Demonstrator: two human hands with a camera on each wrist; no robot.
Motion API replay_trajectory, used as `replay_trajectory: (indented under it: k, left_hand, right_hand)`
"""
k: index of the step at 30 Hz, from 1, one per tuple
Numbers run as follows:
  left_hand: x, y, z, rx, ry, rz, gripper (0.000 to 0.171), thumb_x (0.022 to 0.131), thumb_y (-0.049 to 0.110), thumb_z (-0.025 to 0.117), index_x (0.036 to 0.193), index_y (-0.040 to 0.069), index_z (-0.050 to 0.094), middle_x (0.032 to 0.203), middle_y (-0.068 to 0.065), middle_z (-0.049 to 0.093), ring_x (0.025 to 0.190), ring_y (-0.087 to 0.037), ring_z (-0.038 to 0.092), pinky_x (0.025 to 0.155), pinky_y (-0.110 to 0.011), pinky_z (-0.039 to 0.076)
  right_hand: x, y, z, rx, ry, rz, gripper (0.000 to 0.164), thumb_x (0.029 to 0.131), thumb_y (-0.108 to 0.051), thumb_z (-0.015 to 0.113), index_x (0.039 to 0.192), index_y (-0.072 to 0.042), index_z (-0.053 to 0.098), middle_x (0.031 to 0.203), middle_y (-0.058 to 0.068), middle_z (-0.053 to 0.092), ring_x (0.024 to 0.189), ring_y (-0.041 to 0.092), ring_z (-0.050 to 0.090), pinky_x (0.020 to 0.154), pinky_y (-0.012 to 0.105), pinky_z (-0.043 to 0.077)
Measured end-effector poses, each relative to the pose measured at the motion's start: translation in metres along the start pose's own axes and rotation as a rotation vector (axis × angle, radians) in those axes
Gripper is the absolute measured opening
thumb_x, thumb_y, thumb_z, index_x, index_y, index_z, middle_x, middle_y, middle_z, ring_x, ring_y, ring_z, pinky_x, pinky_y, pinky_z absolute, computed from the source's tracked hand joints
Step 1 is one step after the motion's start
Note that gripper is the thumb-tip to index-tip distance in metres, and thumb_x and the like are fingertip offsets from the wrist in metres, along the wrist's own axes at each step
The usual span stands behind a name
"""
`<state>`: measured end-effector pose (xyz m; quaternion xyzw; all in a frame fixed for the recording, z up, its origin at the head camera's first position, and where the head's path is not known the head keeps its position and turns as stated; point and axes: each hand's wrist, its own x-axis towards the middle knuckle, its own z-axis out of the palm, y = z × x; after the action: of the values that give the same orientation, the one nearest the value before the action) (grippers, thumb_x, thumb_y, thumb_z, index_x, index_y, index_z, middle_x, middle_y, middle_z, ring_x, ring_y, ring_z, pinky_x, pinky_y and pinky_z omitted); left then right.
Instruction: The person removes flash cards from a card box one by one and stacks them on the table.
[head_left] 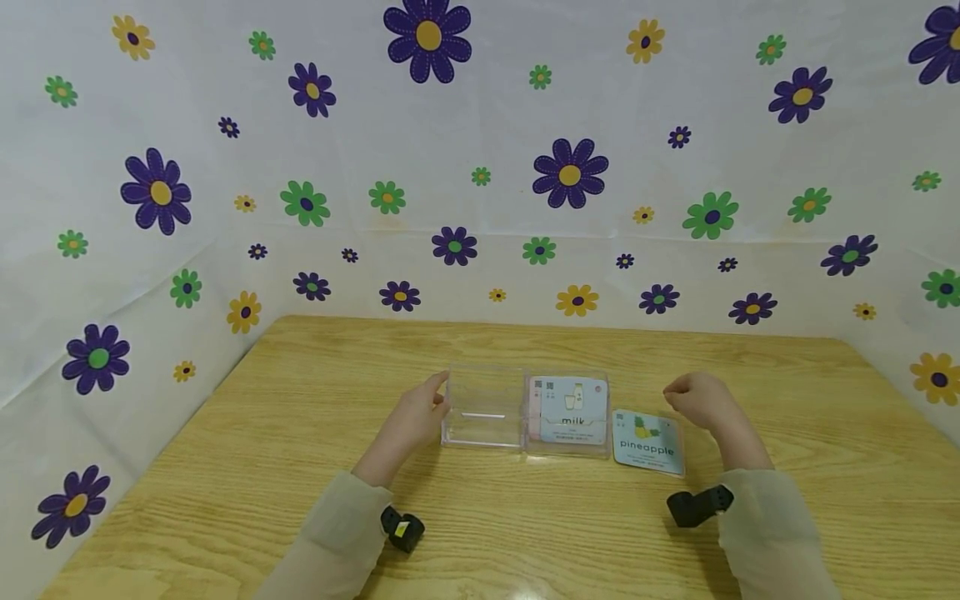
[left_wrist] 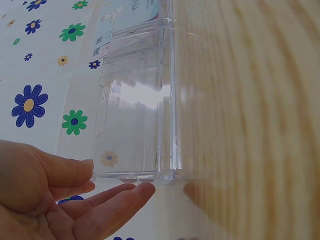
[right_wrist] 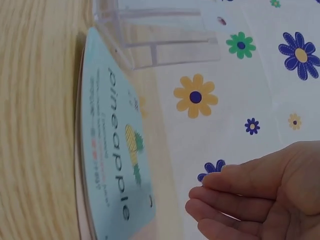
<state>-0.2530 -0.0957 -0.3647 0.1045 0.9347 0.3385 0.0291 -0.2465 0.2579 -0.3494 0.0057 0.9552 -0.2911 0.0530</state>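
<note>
A clear plastic box (head_left: 483, 429) with two compartments lies on the table. My left hand (head_left: 416, 412) touches its left end, with the thumb at a corner and the fingers along the end wall (left_wrist: 125, 175). Nothing shows in the left compartment. Cards, topped by a milk card (head_left: 573, 408), fill the right one. A pineapple card (head_left: 648, 443) lies on the table to the right of the box, and other cards show beneath it in the right wrist view. Above and beyond that card's right side is my right hand (head_left: 701, 400), fingers loosely bent, holding nothing.
The wood-grain table (head_left: 525, 525) stretches around the box and cards. A white cloth (head_left: 480, 142) printed with flowers hangs behind the table and along both sides. A black camera (head_left: 697, 506) is worn on my right wrist, another (head_left: 405, 531) on my left.
</note>
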Motion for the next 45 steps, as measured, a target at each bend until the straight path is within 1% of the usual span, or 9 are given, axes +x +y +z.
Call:
replay_trajectory:
  k: [6,12,16,19,25,33,37,45]
  left_hand:
    - [0.0,0.0,0.0,0.0,0.007,0.002,0.047,0.091,0.007,0.047,0.135,-0.001,0.031,0.112,-0.025,0.053,0.095,-0.031,0.055,0.071,-0.038,0.045]
    - [-0.001,-0.001,-0.001,-0.006,0.006,0.001,0.047,0.092,0.009,0.046,0.136,0.0,0.03,0.113,-0.025,0.052,0.096,-0.032,0.055,0.071,-0.038,0.045]
    - [-0.001,-0.001,-0.001,-0.009,0.006,-0.005,0.047,0.092,0.009,0.046,0.136,0.0,0.03,0.114,-0.025,0.052,0.098,-0.032,0.054,0.073,-0.039,0.045]
    - [-0.002,0.0,-0.001,-0.009,0.005,-0.007,0.047,0.092,0.008,0.046,0.136,0.0,0.03,0.114,-0.025,0.052,0.097,-0.032,0.054,0.072,-0.038,0.045]
    - [-0.001,0.0,-0.001,-0.001,0.006,-0.007,0.048,0.092,0.009,0.046,0.136,0.0,0.03,0.113,-0.024,0.052,0.095,-0.031,0.055,0.07,-0.037,0.045]
    - [0.001,-0.002,0.001,-0.003,0.011,0.004,0.048,0.092,0.01,0.046,0.136,0.0,0.03,0.113,-0.024,0.053,0.095,-0.031,0.055,0.07,-0.038,0.045]
    - [0.001,-0.003,0.001,0.004,0.017,0.008,0.048,0.092,0.01,0.046,0.136,0.0,0.03,0.112,-0.024,0.053,0.095,-0.031,0.055,0.071,-0.039,0.045]
    - [0.002,-0.003,0.002,0.01,0.008,-0.001,0.048,0.092,0.011,0.046,0.136,0.001,0.03,0.113,-0.024,0.053,0.095,-0.031,0.055,0.07,-0.038,0.044]
  right_hand:
    - [-0.002,-0.017,0.0,0.018,0.055,-0.026,0.033,0.089,-0.015,0.051,0.109,0.011,0.055,0.106,0.027,0.054,0.095,0.039,0.051,0.078,0.047,0.042]
    - [-0.002,-0.031,0.004,0.046,0.118,-0.102,0.033,0.088,-0.016,0.054,0.107,0.01,0.056,0.103,0.024,0.057,0.092,0.035,0.054,0.076,0.044,0.044]
    - [-0.001,-0.039,0.01,0.085,0.133,-0.128,0.032,0.087,-0.016,0.055,0.107,0.009,0.057,0.102,0.022,0.058,0.091,0.033,0.054,0.076,0.042,0.045]
    - [0.0,-0.044,0.015,0.107,0.137,-0.149,0.032,0.087,-0.016,0.056,0.107,0.008,0.057,0.102,0.021,0.058,0.092,0.032,0.054,0.077,0.042,0.045]
    - [0.001,-0.051,0.026,0.1,0.141,-0.206,0.032,0.084,-0.018,0.06,0.105,0.006,0.06,0.1,0.019,0.06,0.091,0.031,0.055,0.077,0.041,0.045]
    - [0.0,-0.058,0.034,0.079,0.138,-0.227,0.03,0.082,-0.015,0.062,0.105,0.004,0.061,0.098,0.015,0.061,0.091,0.028,0.054,0.076,0.039,0.045]
    - [0.0,-0.06,0.035,0.06,0.14,-0.218,0.03,0.083,-0.015,0.062,0.106,0.003,0.061,0.1,0.015,0.06,0.092,0.029,0.054,0.077,0.04,0.045]
    - [0.0,-0.06,0.037,0.065,0.138,-0.194,0.029,0.083,-0.014,0.062,0.106,0.001,0.06,0.102,0.015,0.06,0.094,0.029,0.053,0.079,0.041,0.043]
